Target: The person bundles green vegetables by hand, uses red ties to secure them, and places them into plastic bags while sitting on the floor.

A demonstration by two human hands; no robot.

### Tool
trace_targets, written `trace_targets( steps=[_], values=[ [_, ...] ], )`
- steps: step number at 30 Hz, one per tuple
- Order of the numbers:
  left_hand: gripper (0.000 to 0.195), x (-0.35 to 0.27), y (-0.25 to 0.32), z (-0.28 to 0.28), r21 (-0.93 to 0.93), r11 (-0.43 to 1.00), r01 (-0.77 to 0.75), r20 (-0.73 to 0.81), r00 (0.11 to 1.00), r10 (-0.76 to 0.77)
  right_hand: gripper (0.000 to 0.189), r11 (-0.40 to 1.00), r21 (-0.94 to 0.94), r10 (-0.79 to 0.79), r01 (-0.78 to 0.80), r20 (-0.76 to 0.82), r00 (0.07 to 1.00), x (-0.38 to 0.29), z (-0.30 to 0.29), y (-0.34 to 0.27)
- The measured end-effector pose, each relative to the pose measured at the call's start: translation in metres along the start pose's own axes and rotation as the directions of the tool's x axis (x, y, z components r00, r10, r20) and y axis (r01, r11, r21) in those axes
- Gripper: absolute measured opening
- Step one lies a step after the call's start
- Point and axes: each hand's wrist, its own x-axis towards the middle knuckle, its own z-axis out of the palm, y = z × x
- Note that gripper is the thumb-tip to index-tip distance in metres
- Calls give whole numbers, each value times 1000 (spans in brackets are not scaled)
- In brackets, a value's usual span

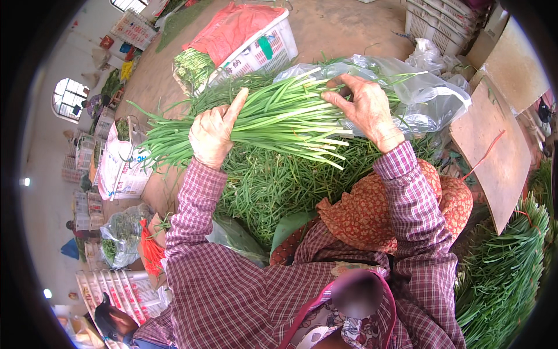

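Observation:
A loose bunch of green garlic chives lies across my left hand, which grips it near the leafy end with the thumb raised along it. The pale cut ends fan out to the right. Over the upper stem ends, my right hand has its thumb and bent fingers touching the stalks; whether it pinches one is hidden. A thin green blade shows just beyond that hand. Below the bunch spreads a heap of loose green leaves, partly on clear plastic sheeting.
A white plastic crate with chives under red plastic stands ahead. Tied chive bundles lie at right, beside a leaning board. Red ties hang at left. Another person's head is near stacked crates at lower left.

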Motion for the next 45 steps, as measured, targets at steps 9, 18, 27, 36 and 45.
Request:
trace_targets(
  steps=[9, 18, 27, 36, 45],
  values=[
    [94, -2, 0, 5, -34, 999, 10, -26, 1000, -11, 15, 970, -175, -202, 170, -188, 961, -4, 23, 30],
    [102, -12, -13, 14, -44, 988, 146, 104, 984, -141, 16, 965, -252, -115, 71, -167, 979, -32, -20, 3],
    [108, 1, -1, 14, -88, 987, 133, 137, 983, -121, 20, 947, -117, -311, 298, -116, 943, -24, 17, -48],
    [102, 0, 1, 20, -133, 968, 213, 165, 968, -190, 15, 468, 878, 224, -95, -14, 974, -25, -3, -6],
    [103, -8, -6, 29, -72, 953, 294, 235, 934, -270, 22, 843, 458, 163, -281, 280, 946, -58, -69, 23]
  ],
)
